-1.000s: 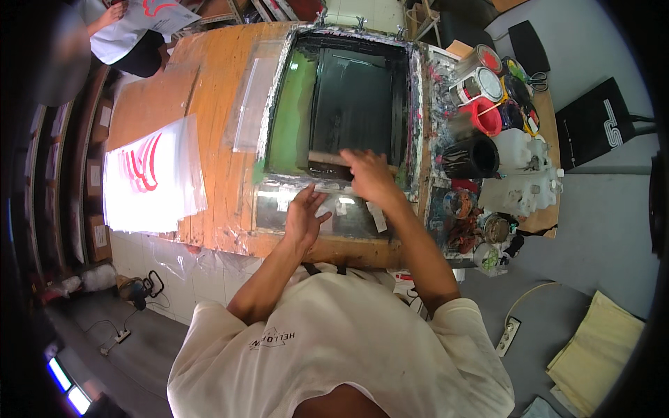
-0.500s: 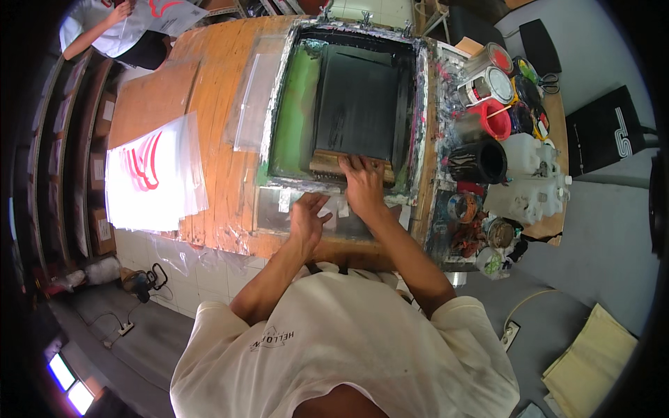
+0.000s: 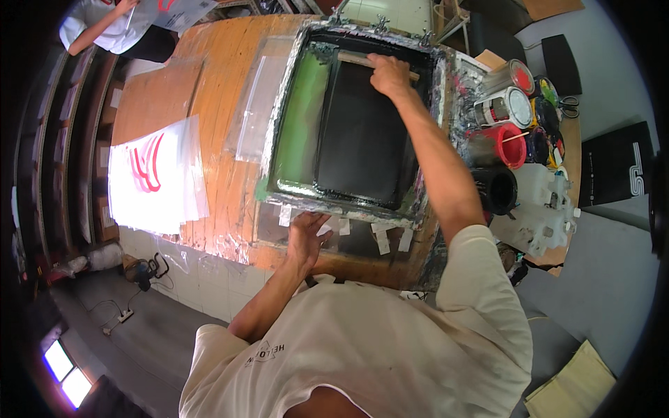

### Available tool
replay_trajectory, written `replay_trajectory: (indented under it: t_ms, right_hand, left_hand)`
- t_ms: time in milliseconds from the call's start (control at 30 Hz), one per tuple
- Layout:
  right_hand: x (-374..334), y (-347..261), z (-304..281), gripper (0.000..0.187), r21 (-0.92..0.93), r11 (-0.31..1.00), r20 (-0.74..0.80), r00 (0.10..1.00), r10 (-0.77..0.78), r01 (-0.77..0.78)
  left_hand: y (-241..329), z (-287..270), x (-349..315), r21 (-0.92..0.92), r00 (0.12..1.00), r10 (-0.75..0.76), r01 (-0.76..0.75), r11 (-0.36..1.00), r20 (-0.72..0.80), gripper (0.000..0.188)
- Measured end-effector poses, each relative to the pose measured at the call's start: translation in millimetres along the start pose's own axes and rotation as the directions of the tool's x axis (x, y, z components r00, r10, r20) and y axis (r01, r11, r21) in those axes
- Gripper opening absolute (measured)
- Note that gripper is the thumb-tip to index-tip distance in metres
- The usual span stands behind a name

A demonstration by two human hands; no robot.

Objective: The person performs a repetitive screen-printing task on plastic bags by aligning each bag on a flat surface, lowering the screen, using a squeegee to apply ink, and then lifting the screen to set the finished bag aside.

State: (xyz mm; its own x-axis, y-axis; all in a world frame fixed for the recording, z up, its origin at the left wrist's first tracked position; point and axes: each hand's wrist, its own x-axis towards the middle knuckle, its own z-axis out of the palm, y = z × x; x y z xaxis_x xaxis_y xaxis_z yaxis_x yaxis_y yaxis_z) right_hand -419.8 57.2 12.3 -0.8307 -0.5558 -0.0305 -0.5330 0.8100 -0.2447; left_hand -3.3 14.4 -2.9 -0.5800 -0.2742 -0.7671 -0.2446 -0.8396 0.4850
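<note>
Head view: we note the wooden squeegee (image 3: 354,58) shifted from the near to the far end of the screen-printing frame (image 3: 284,111), right hand (image 3: 391,75) grasping it, leaving the dark mesh (image 3: 362,139) exposed nearer us. Left hand (image 3: 305,238) by near rim; grip: cannot tell.

Under the right fingers (image 3: 380,61) I saw a black screen (image 3: 359,139), green toward their left, its frame (image 3: 285,118) smeared white and grey. Farther left, the worktop (image 3: 216,83) was orange-brown, the sheets (image 3: 167,188) white with curved red stripes; rightward, one pot (image 3: 507,155) was bright red.
</note>
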Motion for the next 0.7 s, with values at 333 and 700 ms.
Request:
replay_trajectory:
  t_ms: [333, 700]
  right_hand:
    - [-267.7, -85.8, -69.0, 0.046, 0.097, 0.983, 0.174, 0.97, -0.172, 0.156]
    - [-232.3, -111.1, -168.9, 0.041, -0.14, 0.945, -0.469, 0.82, -0.326, 0.296]
  left_hand:
    - [25.5, 4.6, -15.7, -0.02, 0.98, 0.052, -0.05, 0.999, 0.192, 0.02]
    - [135.4, 95.3, -70.9, -0.179, 0.752, 0.321, -0.267, 0.947, 0.576, 0.017]
